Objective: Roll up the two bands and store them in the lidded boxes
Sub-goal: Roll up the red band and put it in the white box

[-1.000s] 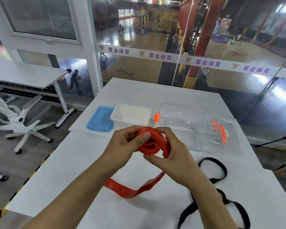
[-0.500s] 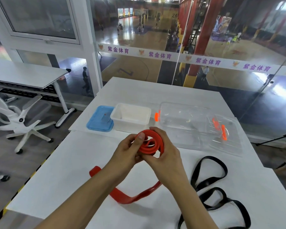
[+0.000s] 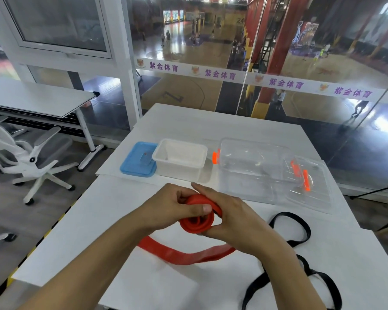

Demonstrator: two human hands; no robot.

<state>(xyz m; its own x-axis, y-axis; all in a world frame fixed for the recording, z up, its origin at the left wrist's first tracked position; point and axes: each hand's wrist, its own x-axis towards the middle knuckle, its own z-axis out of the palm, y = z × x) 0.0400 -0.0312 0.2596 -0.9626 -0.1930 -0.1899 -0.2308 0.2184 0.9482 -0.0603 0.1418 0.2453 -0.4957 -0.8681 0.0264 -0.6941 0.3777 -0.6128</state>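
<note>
A red band is partly wound into a coil held above the white table. My left hand grips the coil from the left, thumb across its top. My right hand cups it from the right. The band's loose tail curves over the table below my wrists. A black band lies unrolled in loops at the right. An open white box stands behind, its blue lid lying to its left. A clear box with orange latches stands at the right, its clear lid beside it.
A glass wall runs along the far edge of the table. Left of the table stand a white office chair and a second white desk. A black-and-yellow floor stripe runs along the left table edge.
The coil has grown thicker as both hands turned it. The loose red tail has shortened and drawn in toward the hands. The black band has not moved.
</note>
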